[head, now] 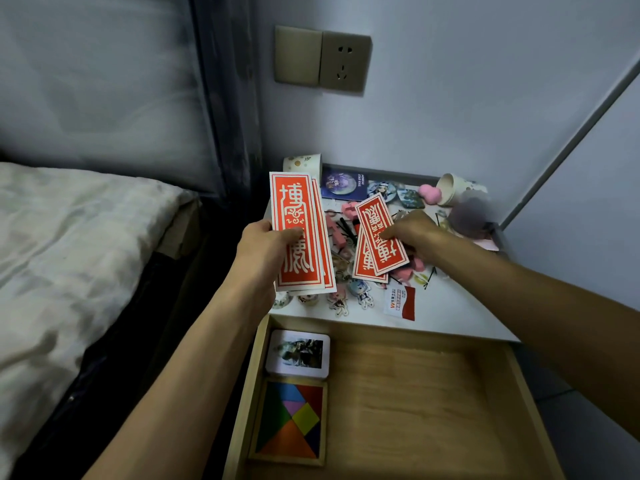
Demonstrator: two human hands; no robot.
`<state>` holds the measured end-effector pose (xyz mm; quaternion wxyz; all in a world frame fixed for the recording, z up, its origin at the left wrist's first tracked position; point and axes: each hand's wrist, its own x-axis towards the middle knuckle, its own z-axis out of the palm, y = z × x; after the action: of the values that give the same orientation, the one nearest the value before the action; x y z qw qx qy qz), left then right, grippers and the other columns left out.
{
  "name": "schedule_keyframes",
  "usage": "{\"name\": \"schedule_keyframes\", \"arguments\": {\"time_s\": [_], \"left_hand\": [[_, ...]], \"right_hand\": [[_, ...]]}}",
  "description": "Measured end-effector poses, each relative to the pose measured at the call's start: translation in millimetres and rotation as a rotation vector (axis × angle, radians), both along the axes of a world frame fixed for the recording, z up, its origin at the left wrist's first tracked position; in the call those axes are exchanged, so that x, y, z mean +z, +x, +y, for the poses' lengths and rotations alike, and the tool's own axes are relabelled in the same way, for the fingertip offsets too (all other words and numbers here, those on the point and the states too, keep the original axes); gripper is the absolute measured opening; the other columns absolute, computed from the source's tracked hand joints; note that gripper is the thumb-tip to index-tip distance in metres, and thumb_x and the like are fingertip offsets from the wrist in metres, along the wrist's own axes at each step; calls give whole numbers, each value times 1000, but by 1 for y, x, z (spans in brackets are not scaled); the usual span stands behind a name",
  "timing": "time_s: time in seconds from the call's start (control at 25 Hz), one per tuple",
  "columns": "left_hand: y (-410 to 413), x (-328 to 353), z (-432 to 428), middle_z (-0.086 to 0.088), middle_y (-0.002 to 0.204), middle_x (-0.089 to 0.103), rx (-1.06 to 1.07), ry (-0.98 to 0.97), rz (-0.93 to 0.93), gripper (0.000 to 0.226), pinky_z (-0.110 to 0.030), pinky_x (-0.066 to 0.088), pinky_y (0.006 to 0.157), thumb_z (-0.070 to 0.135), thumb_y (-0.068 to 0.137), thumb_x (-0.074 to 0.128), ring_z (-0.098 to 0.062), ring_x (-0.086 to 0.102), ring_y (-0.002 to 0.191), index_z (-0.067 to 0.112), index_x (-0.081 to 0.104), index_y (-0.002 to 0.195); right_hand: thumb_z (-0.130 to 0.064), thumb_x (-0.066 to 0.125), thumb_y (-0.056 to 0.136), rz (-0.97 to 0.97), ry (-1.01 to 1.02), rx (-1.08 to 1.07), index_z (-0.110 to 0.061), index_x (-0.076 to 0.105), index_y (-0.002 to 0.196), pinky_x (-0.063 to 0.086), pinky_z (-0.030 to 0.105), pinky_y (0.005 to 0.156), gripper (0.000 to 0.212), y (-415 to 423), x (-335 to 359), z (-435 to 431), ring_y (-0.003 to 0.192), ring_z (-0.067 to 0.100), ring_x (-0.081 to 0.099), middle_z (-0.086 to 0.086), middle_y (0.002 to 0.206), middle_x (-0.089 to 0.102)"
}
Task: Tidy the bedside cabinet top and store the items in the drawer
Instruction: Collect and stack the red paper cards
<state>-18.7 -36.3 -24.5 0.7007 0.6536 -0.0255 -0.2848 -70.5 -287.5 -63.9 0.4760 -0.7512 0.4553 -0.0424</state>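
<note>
I see the left hand (266, 247) pinching the left stack of red cards (298, 233), thumb on the front, above the 9 o'clock edge of the cabinet top (450, 306). The right hand (412, 233) pinches the right stack of red cards (379, 237), tilted, over the clutter in the middle. The open drawer (415, 393) is at 6 o'clock of the top. In its left part lie a photo card (298, 353) and, at 6 o'clock of it, a coloured puzzle (289, 420).

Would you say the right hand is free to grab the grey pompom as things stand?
Probably not yet: the right hand pinches red cards. The pompom lies uncovered just beyond it, so the way looks free once the cards are put down.
</note>
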Motion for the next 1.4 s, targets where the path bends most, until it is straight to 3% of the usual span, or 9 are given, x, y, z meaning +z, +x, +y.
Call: {"name": "schedule_keyframes", "arguments": {"time_s": [0.28, 0.52, 0.6, 0.72, 0.8, 0.88, 0.96, 1.16, 1.4], "left_hand": [[0, -1, 3, -9, 100, 73, -8, 25, -12, 27, -40, 60, 79, 14, 96, 59, -23, 74, 84, 8, 58, 122], [-2, 2, 2, -13, 101, 74, -39, -5, 49, 25, -43, 59, 83, 13, 95, 59, -26, 74, 87, 5, 60, 119], [-5, 3, 0, -13, 99, 75, -75, -25, 110, 26, -39, 61, 73, 12, 95, 60, -25, 74, 83, 3, 61, 119], [-13, 6, -2, -14, 92, 74, -162, -112, 300, 29, -32, 60, 58, 10, 94, 60, -22, 73, 71, -2, 61, 119], [-21, 5, -5, -15, 96, 72, -235, -162, 417, 34, -32, 61, 60, 11, 93, 60, -22, 72, 72, -4, 59, 124], [-27, 1, -7, -17, 107, 69, -306, -175, 471, 41, -37, 62, 72, 12, 93, 59, -24, 70, 81, -3, 56, 130], [-33, -3, -9, -19, 116, 66, -383, -168, 495, 44, -42, 58, 84, 14, 92, 60, -27, 68, 91, -2, 54, 133], [-42, -13, -15, -19, 119, 67, -515, -71, 397, 40, -43, 59, 82, 14, 92, 62, -31, 70, 96, 0, 57, 129], [-51, -18, -26, -17, 101, 74, -361, 15, 240, 28, -38, 61, 71, 13, 90, 65, -29, 74, 86, 0, 65, 115]], "right_hand": [[-10, 73, 84, -44, 22, -18, -3, 63, 109, 58, 44, 84, 28, 3, 0, 2, 83, 27, 73, 17, 103, 72], [-20, 70, 88, -369, -330, 136, -19, 56, 119, 58, 29, 67, 34, -46, 42, 31, 82, 11, 71, -4, 107, 68], [-18, 69, 88, -486, -347, 155, -26, 55, 117, 59, 26, 66, 33, -79, 45, 46, 84, 8, 71, -6, 105, 68], [-7, 72, 83, -576, -654, 197, -20, 70, 104, 53, 14, 74, 24, -122, 31, 52, 86, 2, 66, -2, 95, 71], [0, 75, 78, -633, -833, 255, -17, 74, 94, 54, 29, 80, 23, -134, 17, 47, 87, 11, 65, 1, 90, 72], [-7, 73, 80, -690, -969, 372, -10, 76, 88, 53, 43, 82, 9, -135, 9, 44, 91, 20, 67, 4, 92, 74], [-18, 68, 85, -722, -1079, 452, -5, 76, 87, 52, 45, 87, 15, -134, 9, 44, 95, 21, 67, 7, 97, 74], [-27, 65, 88, -743, -1300, 603, -5, 77, 85, 47, 36, 86, 25, -136, 6, 45, 93, 21, 63, 12, 92, 73], [-32, 64, 89, -746, -1379, 669, -5, 77, 88, 44, 32, 91, 30, -140, 5, 51, 90, 23, 67, 10, 91, 74]]}}
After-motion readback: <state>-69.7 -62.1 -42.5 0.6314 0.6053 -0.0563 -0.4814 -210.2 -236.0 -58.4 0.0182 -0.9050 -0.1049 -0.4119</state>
